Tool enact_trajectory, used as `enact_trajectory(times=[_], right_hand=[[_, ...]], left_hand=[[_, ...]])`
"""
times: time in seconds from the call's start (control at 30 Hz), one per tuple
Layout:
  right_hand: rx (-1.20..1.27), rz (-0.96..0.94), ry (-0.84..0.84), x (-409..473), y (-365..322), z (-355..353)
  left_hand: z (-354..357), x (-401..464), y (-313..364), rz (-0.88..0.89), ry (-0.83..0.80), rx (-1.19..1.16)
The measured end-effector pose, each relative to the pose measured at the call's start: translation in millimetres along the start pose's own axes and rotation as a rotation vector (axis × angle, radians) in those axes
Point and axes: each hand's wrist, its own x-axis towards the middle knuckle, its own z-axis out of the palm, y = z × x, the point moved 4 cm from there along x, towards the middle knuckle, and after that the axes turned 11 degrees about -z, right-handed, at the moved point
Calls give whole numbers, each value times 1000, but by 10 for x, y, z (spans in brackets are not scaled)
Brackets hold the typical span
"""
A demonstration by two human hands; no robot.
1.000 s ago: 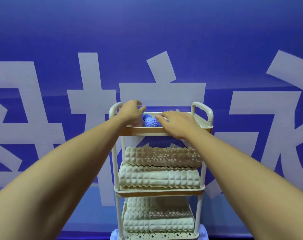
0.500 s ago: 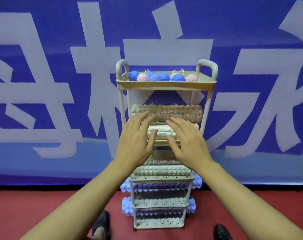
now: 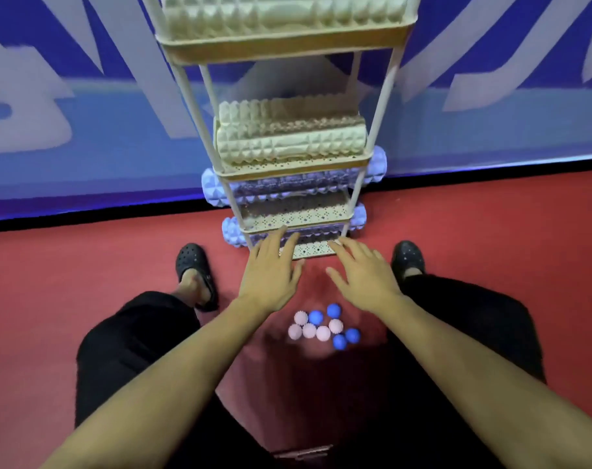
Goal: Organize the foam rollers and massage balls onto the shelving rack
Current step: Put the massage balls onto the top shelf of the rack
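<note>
A cream shelving rack stands against the blue wall. Beige foam rollers lie on its upper tiers, and lilac foam rollers stick out of the two lowest tiers. Several spiky massage balls, pink and blue, lie clustered on the red floor between my legs. My left hand and my right hand hover above the floor in front of the rack's bottom tier, fingers straight and spread, holding nothing.
My feet in black clogs stand either side of the rack's base on the red floor. The blue banner wall runs right behind the rack. A small pinkish object shows at the bottom edge.
My view has tilted from the top tier down to the floor. Both hands have dropped from the top tray, past the middle tiers, to the rack's base. The balls on the floor have come into view.
</note>
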Motion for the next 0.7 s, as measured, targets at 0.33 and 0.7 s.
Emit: enact_trajectory(times=[0.33, 0.7], right_hand=[[313, 431, -620, -500, 700, 1850], [450, 500, -636, -617, 963, 3410]], left_hand=[[2013, -162, -268, -107, -686, -41], [3763, 46, -396, -21, -858, -7]])
